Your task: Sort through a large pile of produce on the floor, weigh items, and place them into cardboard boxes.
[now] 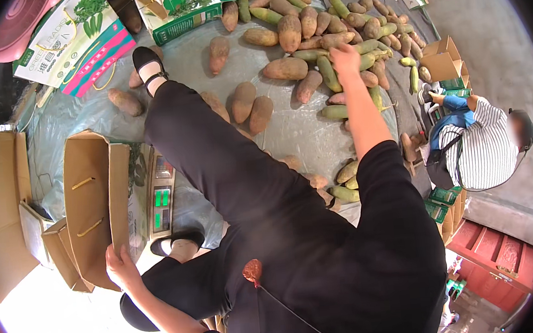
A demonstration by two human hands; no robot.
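Observation:
My right hand (346, 62) reaches into a heap of radishes, fingers curled down around a green radish that they partly hide. Close by lie a pale green radish (329, 74) and a brown, soil-covered one (286, 69). At the lower left, my left hand (121, 267) grips the near edge of a tall, open cardboard box (89, 201) with rope handles. The box stands on a scale (161, 198) with lit green digits. How much the box holds is hidden by its walls.
Loose brown radishes (243, 101) lie on the plastic sheet between my legs. A printed carton (72, 44), a pink basin (16, 26) and green boxes (193, 11) stand at the far left. To the right, a person in a striped shirt (483, 141) sits near more cartons (444, 62).

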